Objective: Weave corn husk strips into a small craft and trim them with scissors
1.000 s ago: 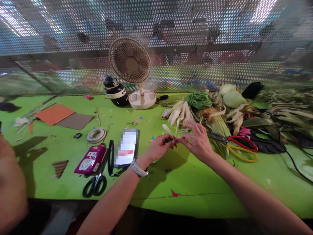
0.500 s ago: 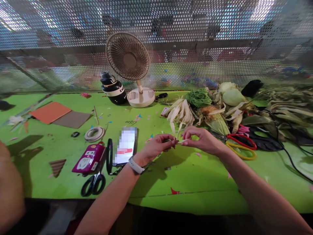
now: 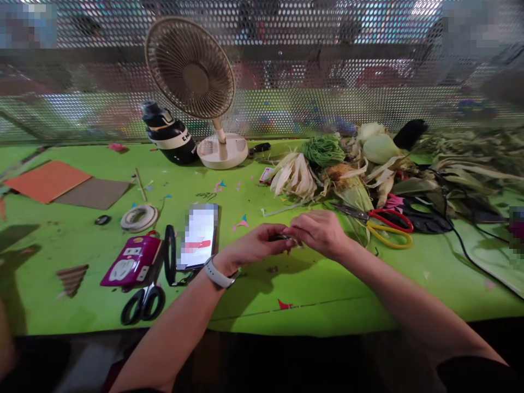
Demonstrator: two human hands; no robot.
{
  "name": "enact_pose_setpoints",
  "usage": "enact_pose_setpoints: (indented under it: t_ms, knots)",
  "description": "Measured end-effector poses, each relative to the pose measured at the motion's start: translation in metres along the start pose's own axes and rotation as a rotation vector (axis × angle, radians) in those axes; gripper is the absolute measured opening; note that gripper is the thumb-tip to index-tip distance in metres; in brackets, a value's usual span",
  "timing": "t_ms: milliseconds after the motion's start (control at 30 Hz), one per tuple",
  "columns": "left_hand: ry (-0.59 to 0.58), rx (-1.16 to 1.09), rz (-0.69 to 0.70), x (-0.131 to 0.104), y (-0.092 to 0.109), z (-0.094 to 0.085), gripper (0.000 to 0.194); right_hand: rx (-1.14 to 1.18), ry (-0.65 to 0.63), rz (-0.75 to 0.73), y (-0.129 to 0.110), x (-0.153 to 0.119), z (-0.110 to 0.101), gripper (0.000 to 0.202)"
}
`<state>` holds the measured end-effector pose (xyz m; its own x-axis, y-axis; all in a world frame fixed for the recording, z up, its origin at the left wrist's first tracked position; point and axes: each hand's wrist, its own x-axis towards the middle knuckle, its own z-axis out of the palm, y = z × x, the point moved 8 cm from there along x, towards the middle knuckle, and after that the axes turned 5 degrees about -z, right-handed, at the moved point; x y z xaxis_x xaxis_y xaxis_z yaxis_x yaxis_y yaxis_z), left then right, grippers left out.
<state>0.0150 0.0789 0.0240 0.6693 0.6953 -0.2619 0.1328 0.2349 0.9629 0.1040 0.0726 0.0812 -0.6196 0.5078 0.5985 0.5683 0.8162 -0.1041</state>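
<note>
Pinching at close quarters, your left hand and right hand meet over the middle of the worktop, their fingertips closed on a pale piece. Only a small part of the piece shows between them, the rest being hidden by the fingers; its full outline, and whether it is folded or wound, cannot be told. The dark patch within the curl of your left hand may be shadow or a second item.

Judged by its colour, the piece resembles the dried husks bunched beyond your hands, toward the far right. If it is such husk, expect it to be very light, thin and limp, and dry enough to slide a little under smooth fingertips. Expect it also to split readily along its grain, so that a steady pinch suits it better than a sharp tug. Take hold close to the visible end, thumb against forefinger, with the other hand bracing right beside it, so that no long free span can bend or tear.

To the left of your hands lies the phone; to the right, beyond your right wrist, the red-and-yellow scissors. A thin strip lies on the far side of your hands.
</note>
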Motion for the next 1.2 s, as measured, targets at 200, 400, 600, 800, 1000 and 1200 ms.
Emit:
enact_pose_setpoints:
  t_ms: [200, 400, 600, 800, 1000, 1200]
  knots:
    - [0.021, -0.025, 0.077, 0.001, 0.005, 0.004, 0.025, 0.049, 0.014, 0.006, 0.009, -0.002, 0.002, 0.039]
    - [0.086, -0.074, 0.044, 0.004, -0.005, 0.001, 0.019, 0.131, -0.003, 0.059, 0.012, -0.003, 0.006, 0.039]
    - [0.028, -0.053, -0.043, 0.004, -0.009, -0.001, 0.02, 0.491, -0.169, 0.322, 0.028, -0.004, 0.015, 0.031]
    - [-0.041, 0.007, -0.089, 0.005, -0.015, 0.0, 0.025, 0.43, -0.248, 0.259, 0.018, -0.004, 0.022, 0.025]
    - [-0.003, 0.096, -0.07, 0.005, -0.013, -0.008, 0.022, 0.58, -0.312, 0.465, 0.026, -0.008, 0.029, 0.034]
    - [0.036, 0.116, -0.079, 0.003, -0.012, -0.008, 0.035, 0.806, -0.575, 0.446, 0.016, -0.015, 0.042, 0.033]
